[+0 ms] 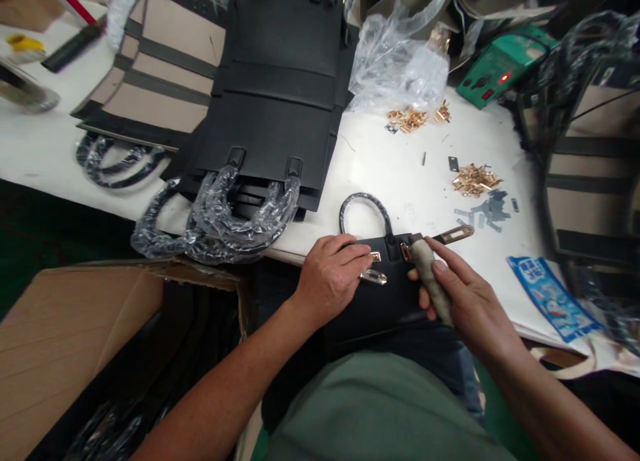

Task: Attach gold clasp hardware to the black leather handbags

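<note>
At white desk (pixel 390 156), holds smooth black bag (pixel 383 304) in left grip (pixel 329 276), grey-wrapped rod (pixel 431 281) in right grip (pixel 466 298); could slip, scratching bag.

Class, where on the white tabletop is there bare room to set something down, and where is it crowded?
Mostly bare: the tabletop between the stacked black panels and the nearer gold-coloured pieces, beyond the black bag and its handle; also the front strip left of the wrapped handles. Crowded: around the grey plates and green box.
</note>
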Demonstrator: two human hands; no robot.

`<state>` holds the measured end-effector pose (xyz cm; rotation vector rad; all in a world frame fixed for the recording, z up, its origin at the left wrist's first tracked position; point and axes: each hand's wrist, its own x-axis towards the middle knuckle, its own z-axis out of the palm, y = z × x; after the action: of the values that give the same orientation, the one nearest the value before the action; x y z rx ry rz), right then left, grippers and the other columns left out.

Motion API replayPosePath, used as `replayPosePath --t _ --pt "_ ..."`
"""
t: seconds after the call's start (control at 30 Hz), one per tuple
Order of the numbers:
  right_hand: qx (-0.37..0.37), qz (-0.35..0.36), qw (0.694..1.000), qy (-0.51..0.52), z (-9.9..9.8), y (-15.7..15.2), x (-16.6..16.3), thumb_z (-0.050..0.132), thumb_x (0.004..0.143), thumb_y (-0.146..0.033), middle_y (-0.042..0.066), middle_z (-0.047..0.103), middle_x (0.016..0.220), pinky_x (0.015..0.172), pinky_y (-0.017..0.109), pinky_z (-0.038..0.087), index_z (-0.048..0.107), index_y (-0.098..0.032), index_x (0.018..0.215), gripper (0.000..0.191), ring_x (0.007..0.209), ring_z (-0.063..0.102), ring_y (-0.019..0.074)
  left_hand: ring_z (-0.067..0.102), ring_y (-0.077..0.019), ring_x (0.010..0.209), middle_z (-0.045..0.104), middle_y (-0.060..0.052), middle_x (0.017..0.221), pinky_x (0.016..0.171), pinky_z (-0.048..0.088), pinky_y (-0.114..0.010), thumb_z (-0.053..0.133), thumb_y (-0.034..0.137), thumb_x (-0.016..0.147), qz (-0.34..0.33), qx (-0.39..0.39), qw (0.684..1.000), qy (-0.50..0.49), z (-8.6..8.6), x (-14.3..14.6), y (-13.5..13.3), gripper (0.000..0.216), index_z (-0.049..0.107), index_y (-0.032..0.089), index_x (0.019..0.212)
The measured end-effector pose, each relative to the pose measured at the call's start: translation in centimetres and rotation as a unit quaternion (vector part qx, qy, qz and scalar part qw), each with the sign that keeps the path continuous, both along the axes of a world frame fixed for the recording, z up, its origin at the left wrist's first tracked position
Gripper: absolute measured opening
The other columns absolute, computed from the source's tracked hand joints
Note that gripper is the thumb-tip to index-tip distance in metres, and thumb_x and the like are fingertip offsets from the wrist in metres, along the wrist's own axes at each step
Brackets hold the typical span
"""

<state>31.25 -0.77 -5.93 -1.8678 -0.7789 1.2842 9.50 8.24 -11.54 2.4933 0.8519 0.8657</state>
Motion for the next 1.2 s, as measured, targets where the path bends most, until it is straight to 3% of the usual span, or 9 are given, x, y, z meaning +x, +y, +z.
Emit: replayPosePath --t 0.13,0.23,0.4,0.53,0.73,1.2 --pt "0.002 0.106 0.992 -0.070 0.4 0.2 1.0 0.055 0.095 -0.054 0.003 0.070 0.087 0.045 0.024 0.046 0.048 -0.031 0.146 0.057 0.054 0.056 0.0129 0.059 -0.0240 0.115 0.074 -0.002 0.114 0.091 0.046 -0.042 0.059 0.015 0.091 0.003 0.014 1.000 0.017 0.2 0.1 -0.1 0.020 0.071 0.020 0.107" --pt "0.021 0.145 0.977 -0.156 0.2 0.2 1.3 0.051 0.098 -0.051 0.002 0.069 0.083 0.049 0.025 0.047 0.050 -0.030 0.144 0.051 0.056 0.057 0.0138 0.059 -0.0237 0.116 0.073 -0.002 0.116 0.089 0.045 -0.041 0.058 0.017 0.093 -0.006 0.024 0.999 0.047 0.5 0.1 -0.1 0.020 0.070 0.021 0.108" --pt "0.155 0.265 0.912 -0.271 -0.3 0.0 1.0 0.049 0.100 -0.037 0.008 0.068 0.113 0.079 0.034 0.054 0.052 -0.028 0.143 0.043 0.092 0.066 0.0212 0.059 -0.0228 0.116 0.073 -0.002 0.118 0.090 0.044 -0.040 0.057 0.018 0.094 -0.012 0.031 0.998 0.061 0.6 0.0 0.0 0.019 0.070 0.021 0.107" --pt "0.147 0.333 0.884 -0.294 0.2 0.1 0.5 0.049 0.100 -0.033 0.007 0.069 0.115 0.083 0.034 0.054 0.052 -0.030 0.142 0.042 0.096 0.067 0.0220 0.059 -0.0228 0.116 0.073 -0.002 0.117 0.089 0.044 -0.041 0.057 0.017 0.093 -0.012 0.037 0.998 0.057 0.4 -0.1 0.0 0.019 0.071 0.021 0.106" --pt "0.091 0.329 0.891 -0.301 0.5 -0.6 -0.4 0.045 0.102 -0.036 0.009 0.066 0.125 0.090 0.040 0.054 0.047 -0.029 0.146 0.045 0.108 0.064 0.0263 0.058 -0.0232 0.116 0.073 -0.004 0.116 0.089 0.043 -0.041 0.054 0.017 0.094 -0.007 0.024 0.999 0.042 0.3 -0.1 -0.1 0.021 0.071 0.021 0.106" --pt "0.089 0.269 0.912 -0.296 0.0 -0.8 -1.4 0.047 0.101 -0.037 0.007 0.062 0.135 0.103 0.041 0.050 0.051 -0.028 0.144 0.044 0.121 0.061 0.0268 0.058 -0.0243 0.114 0.073 -0.004 0.115 0.088 0.042 -0.041 0.053 0.018 0.094 -0.017 0.035 0.999 0.031 -0.1 -0.2 0.0 0.020 0.070 0.020 0.106"
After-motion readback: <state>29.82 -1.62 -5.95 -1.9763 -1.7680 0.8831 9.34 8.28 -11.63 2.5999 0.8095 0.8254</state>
